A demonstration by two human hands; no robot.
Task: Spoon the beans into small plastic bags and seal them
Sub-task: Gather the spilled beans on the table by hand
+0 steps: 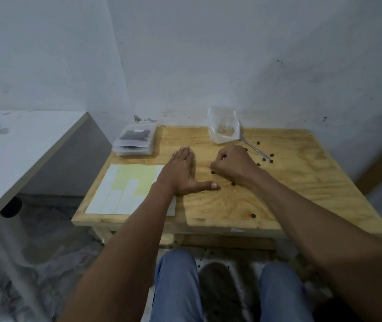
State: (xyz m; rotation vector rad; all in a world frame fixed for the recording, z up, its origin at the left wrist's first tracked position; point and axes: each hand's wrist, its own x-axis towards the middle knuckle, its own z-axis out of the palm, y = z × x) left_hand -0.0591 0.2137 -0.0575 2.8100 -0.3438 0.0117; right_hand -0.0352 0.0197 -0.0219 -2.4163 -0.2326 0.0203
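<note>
Two knees point(178, 282); two hands point(181, 173); one spoon point(254, 148)

loose dark beans point(264, 157) scattered on tabletop, crumpled clear bag point(224, 129) upright, spoon point(254, 148) beside

A bare makeshift workroom: scuffed white walls point(208, 54) and a plywood table point(290, 182).

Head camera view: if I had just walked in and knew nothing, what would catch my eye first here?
Probably the two bare hands in the middle of the wooden table: the left hand lies flat, the right hand is curled over loose beans. Behind the right hand stand a clear plastic bag and a spoon; at the far left corner sits a stack of small bags.
</note>
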